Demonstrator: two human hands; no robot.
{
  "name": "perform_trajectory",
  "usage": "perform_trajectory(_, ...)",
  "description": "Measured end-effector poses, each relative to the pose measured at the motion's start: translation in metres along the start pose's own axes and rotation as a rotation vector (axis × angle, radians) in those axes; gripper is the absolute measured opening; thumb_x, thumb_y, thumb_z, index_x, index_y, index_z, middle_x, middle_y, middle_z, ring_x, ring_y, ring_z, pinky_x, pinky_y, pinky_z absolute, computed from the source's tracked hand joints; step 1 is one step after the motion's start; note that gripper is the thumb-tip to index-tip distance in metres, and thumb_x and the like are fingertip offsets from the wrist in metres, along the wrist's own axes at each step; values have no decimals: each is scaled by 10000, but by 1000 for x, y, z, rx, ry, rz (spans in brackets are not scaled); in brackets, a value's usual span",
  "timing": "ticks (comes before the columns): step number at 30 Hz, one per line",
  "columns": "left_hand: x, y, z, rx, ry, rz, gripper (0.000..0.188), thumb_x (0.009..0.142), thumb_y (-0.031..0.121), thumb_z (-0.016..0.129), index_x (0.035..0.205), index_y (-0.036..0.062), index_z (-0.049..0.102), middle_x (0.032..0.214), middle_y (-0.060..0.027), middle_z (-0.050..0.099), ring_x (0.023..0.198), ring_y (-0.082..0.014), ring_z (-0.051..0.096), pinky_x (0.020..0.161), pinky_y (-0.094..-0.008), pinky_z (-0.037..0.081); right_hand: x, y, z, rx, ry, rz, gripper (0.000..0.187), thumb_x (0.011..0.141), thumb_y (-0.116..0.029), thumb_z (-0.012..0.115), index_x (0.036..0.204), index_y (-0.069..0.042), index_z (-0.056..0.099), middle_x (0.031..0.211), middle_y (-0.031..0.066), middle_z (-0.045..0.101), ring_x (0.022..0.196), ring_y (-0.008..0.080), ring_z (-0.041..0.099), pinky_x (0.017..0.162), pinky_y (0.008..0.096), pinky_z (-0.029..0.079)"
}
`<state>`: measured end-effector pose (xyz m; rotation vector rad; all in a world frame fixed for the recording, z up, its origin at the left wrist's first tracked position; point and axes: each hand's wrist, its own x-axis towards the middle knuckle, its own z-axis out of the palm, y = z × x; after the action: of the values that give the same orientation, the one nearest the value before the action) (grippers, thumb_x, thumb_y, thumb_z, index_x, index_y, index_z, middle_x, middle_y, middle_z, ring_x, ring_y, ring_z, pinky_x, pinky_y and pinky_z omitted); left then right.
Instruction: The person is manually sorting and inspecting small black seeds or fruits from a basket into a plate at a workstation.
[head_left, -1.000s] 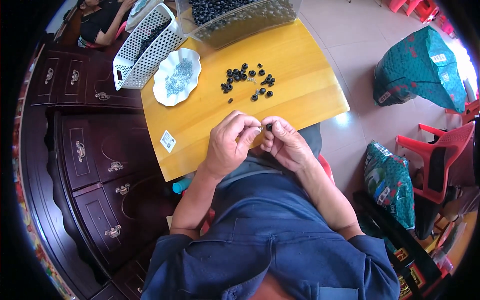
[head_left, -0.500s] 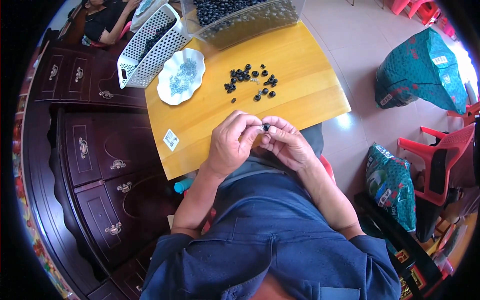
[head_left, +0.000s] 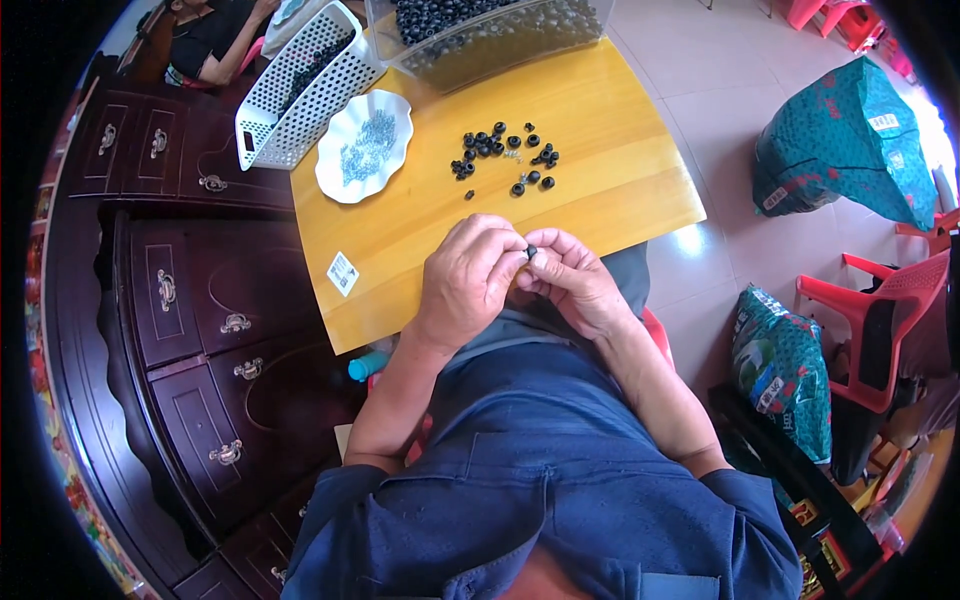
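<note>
A small round black part (head_left: 531, 253) is pinched between my two hands just past the table's near edge. My right hand (head_left: 575, 280) is closed on it with thumb and fingers. My left hand (head_left: 470, 270) is also closed, its thumb and forefinger pressed together against the part's left side; anything else between those fingertips is hidden. Beyond my hands, several loose black parts (head_left: 484, 148) lie scattered on the yellow table (head_left: 430, 230), with a few tiny clear pieces (head_left: 512, 155) among them. A white wavy-edged dish (head_left: 335, 180) holds many small clear pieces (head_left: 370, 145).
A clear bin (head_left: 520, 50) of black parts stands at the table's far edge. Beside it is a white perforated basket (head_left: 270, 140). Dark drawers (head_left: 190, 290) line the left; green bags (head_left: 830, 150) and a red chair (head_left: 870, 320) stand right. Another person (head_left: 215, 45) sits far left.
My left fingers have closed in further over the black part, so less of it shows. The table and its things appear shifted slightly upward in view.
</note>
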<state>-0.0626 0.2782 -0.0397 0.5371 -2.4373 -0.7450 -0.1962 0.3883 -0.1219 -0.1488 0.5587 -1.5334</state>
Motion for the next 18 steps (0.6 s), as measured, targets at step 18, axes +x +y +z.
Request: perform_trajectory(18,-7,-8,3,-288,-9,-157,93,870,-45,751,944,-30,696,944,-89,669,778,-149,699,689,-269,580,-2,2,8,-75,9,-33,229,982,-88,682,1194,-34,614,1038,53,701,926,134,669,871,278,543)
